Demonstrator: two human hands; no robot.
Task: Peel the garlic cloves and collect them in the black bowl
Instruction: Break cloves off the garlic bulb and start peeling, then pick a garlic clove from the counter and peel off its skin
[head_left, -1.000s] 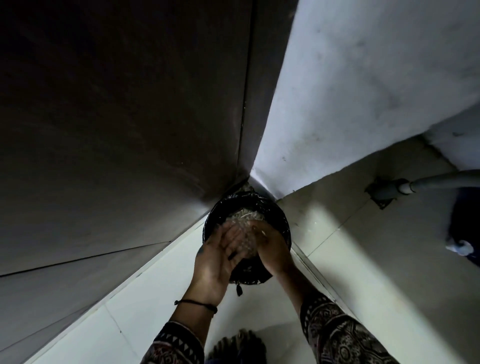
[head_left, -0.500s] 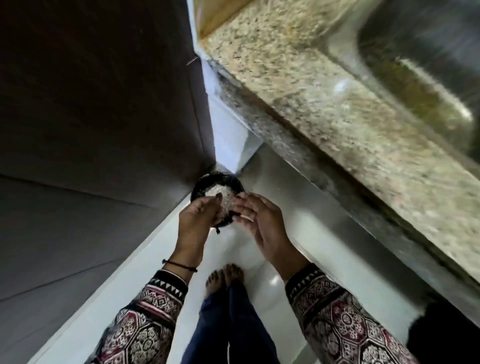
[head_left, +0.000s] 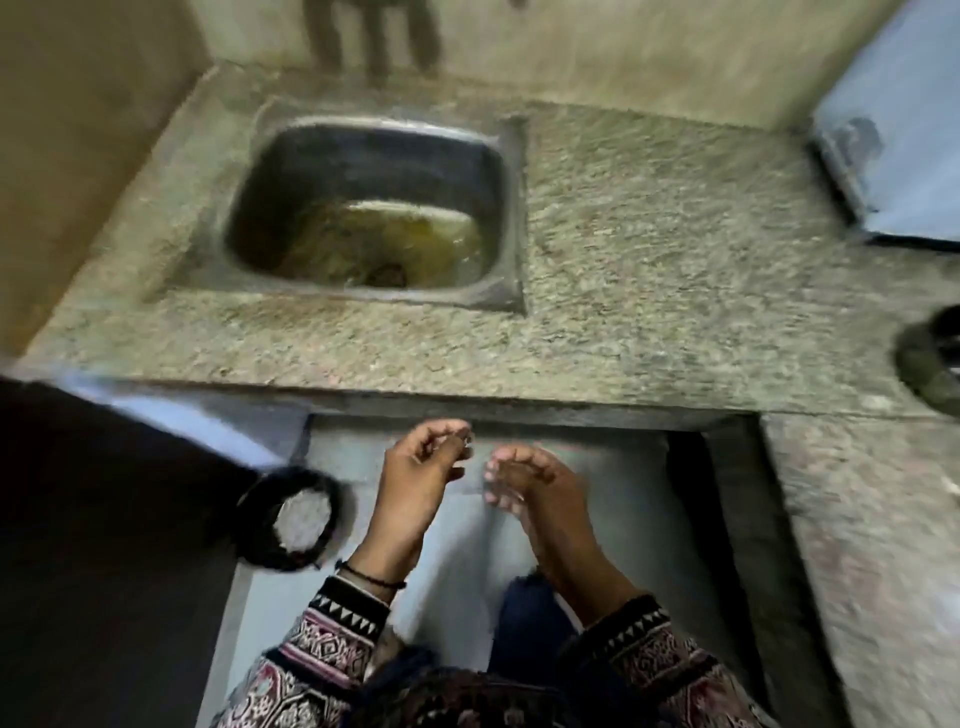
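Speckled granite counter (head_left: 649, 270) with a steel sink (head_left: 513, 208) sunk into it, murky water in the basin; below, on the pale floor (head_left: 467, 564), a black round container (head_left: 250, 512) of whitish scraps

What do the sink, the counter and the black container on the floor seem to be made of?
Sink: metal, probably stainless steel; dull grey sheen, with yellow-brown staining at the bottom. Counter: speckled stone, likely granite; beige and grey flecks, but blur hides the finish. Black container: unclear; the rim looks crinkled, perhaps a plastic liner, but it is too blurred to say.
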